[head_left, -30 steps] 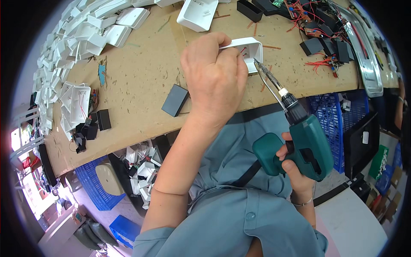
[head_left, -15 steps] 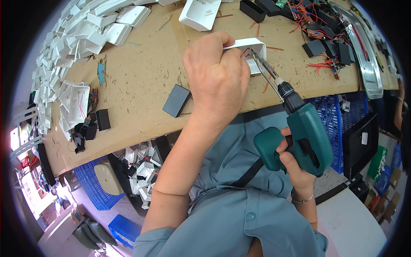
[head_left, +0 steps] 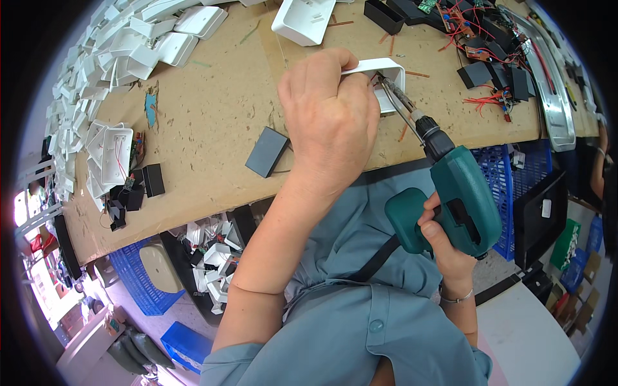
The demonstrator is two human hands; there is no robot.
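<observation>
My left hand [head_left: 331, 116] is closed around the left side of an open white plastic housing [head_left: 394, 67] and holds it tilted on the workbench. Most of that side is hidden behind the fingers. In my right hand [head_left: 447, 251] is a green pistol-shaped soldering gun [head_left: 468, 199], fingers wrapped round its grip. Its metal tip and thin feed tube reach into the housing, close to a short wire. Whether the tip touches the wire I cannot tell. A dark grey rectangular block [head_left: 267, 152] lies on the bench beside my left wrist.
White housings pile up at the far left [head_left: 132, 48]; another white housing [head_left: 302, 20] stands beyond my left hand. Black boxes, circuit boards and red wires [head_left: 486, 96] cover the far right, beside a metal tray [head_left: 555, 109]. Blue baskets [head_left: 145, 283] sit below the bench edge.
The soldering gun has shifted slightly, its tip still inside the housing. My left hand keeps its grip on the housing, which sits a little further right in view.
</observation>
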